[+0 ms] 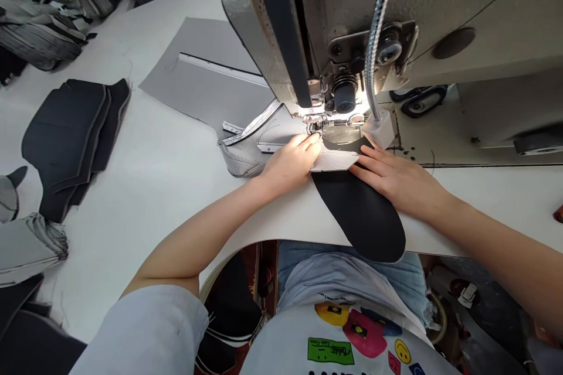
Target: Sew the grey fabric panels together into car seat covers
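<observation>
A grey fabric piece (334, 159) with white-edged strips lies under the needle area of the sewing machine (316, 123). My left hand (292, 164) is closed on this fabric, its fingertips close to the presser foot. My right hand (391, 179) lies flat with fingers stretched out, their tips at the right end of the grey fabric and on a black sole-shaped piece (360, 211). That black piece passes beneath the grey fabric, and its rounded end hangs over the table's front edge. Fingers and fabric hide part of the stitching spot.
A larger grey panel (197, 70) spreads behind the machine head. Stacked dark cut pieces (70, 135) lie at the left, with grey pieces (30, 246) nearer me. Black-handled scissors (422, 101) rest behind the metal-sheathed lamp cable (378, 23). More fabric bundles (39, 29) sit far left.
</observation>
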Available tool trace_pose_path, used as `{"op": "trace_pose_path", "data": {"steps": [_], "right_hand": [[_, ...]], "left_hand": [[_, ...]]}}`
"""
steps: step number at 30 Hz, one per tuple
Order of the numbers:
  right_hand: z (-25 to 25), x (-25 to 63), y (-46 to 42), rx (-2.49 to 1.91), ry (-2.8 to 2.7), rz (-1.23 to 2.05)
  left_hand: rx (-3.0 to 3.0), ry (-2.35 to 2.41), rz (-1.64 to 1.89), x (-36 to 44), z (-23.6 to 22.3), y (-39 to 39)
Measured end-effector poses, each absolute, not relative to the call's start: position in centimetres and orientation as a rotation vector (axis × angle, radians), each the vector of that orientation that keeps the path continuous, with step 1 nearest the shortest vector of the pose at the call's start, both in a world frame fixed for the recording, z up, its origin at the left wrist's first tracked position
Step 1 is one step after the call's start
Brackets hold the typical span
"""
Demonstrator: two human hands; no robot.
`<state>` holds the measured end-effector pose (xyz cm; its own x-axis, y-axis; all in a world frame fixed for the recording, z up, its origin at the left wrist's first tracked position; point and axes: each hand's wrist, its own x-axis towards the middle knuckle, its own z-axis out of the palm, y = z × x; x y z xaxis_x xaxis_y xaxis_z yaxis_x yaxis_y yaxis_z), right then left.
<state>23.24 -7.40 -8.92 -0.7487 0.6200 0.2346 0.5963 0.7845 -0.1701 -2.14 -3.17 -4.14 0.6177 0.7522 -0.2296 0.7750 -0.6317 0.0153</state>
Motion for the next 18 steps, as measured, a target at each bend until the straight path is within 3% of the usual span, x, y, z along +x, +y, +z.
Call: {"op": "trace_pose_path", "data": {"steps": [18], "right_hand": [[-8.77, 23.1, -7.66, -0.948, -2.73, 0.008]], "left_hand": [[2.898, 1.304, -0.398, -1.74, -4.35, -3.54]]}}
